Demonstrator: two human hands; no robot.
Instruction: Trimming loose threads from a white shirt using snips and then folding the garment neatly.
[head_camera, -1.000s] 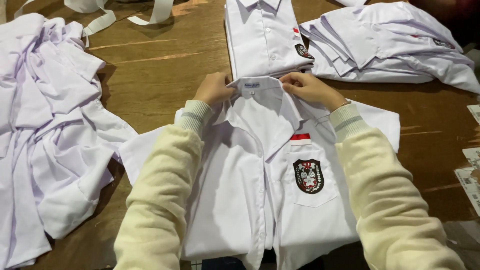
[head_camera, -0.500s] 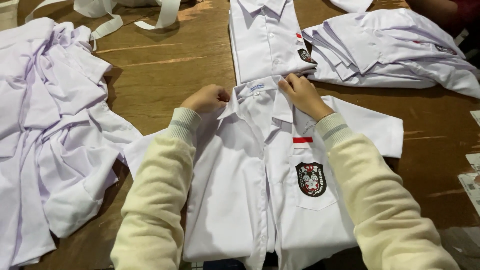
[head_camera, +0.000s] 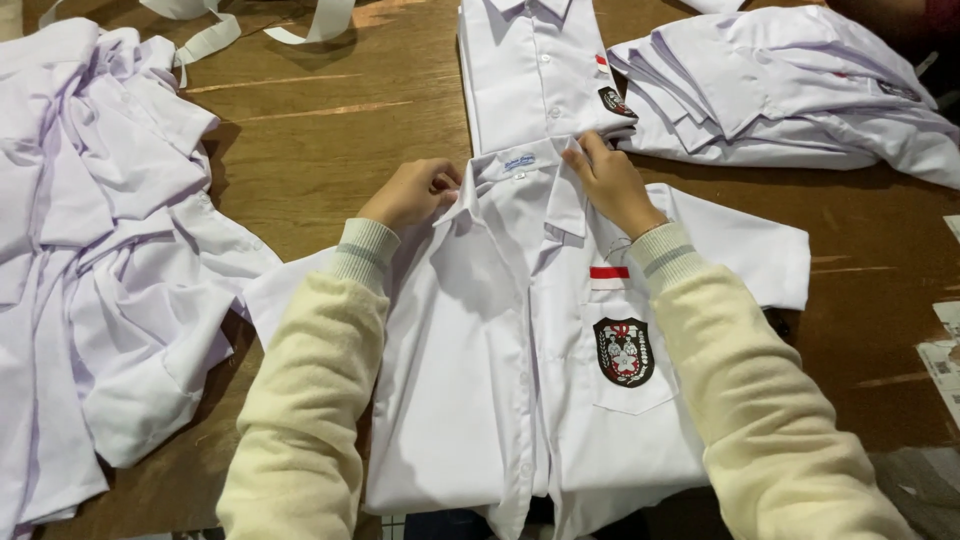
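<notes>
We look down on a brown wooden bench that carries everything here. Along its left edge we see the largest thing, a rumpled heap of white shirts, spilling from the far left corner to the near edge. In the middle, against the near edge, lies the white short-sleeved shirt that our hands are on, spread front up and buttoned, its collar pointing to the far edge. At the far right corner a stack of folded white shirts lies fanned, well apart from the heap. Between that stack and the middle of the far edge lies a single folded shirt, its lower edge just beside the collar of the spread one.

Our left hand is curled nearly shut, fingertips pinching the left side of the collar. Our right hand is partly open, fingers bent and pressing the right side of the collar. Both sleeves are cream knit.

On the chest pocket we see a dark shield-shaped badge, with a small red and white flag patch just above it. Loose white strips lie at the far edge, left of centre. Printed papers touch the right edge.
</notes>
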